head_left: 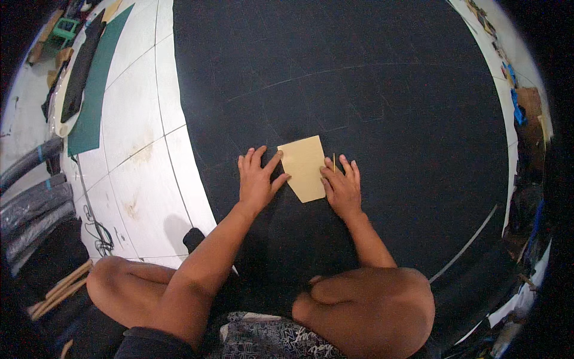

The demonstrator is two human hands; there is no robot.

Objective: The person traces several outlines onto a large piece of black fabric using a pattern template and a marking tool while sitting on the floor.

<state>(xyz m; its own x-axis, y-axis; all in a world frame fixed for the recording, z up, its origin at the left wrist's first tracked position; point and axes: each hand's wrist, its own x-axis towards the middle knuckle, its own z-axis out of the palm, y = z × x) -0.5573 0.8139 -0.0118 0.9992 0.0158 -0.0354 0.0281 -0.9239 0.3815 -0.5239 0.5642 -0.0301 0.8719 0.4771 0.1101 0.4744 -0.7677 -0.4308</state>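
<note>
While we sit on the large dark fabric sheet, our left hand lies flat and unclenched, fingertips touching the tan cardboard template between our hands, which our right hand pins open-palmed.

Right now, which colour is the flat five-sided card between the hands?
Pale tan five-sided card, clearest in the head view.

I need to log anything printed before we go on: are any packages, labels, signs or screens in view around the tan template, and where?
None that can be made out as a package, label, sign or screen.
Tan template: plain, unmarked five-sided card on the dark sheet, between left hand and right hand.
Clutter at the right rim: brown and blue scraps, too small to identify.
</note>
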